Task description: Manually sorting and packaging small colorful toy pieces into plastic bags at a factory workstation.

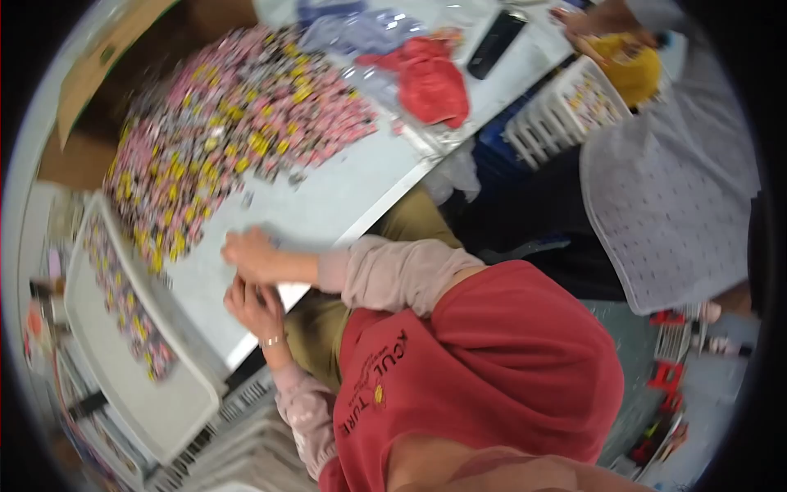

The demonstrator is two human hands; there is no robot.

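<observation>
My right hand and my left hand are close together over the near edge of the white table. Both have curled fingers drawn in. Whatever lies between the fingertips is too small and blurred to make out. A bracelet circles my left wrist. Just beyond the hands spreads a large heap of small pink, yellow and dark pieces, with a few loose ones at its near border. To the left, a pale tray holds a band of similar pieces along one side.
Clear plastic bags, a red bag and a black oblong object lie at the table's far right. Beyond its edge stand a white slatted basket with small pieces and a yellow item, near another person's hand. Cardboard borders the heap.
</observation>
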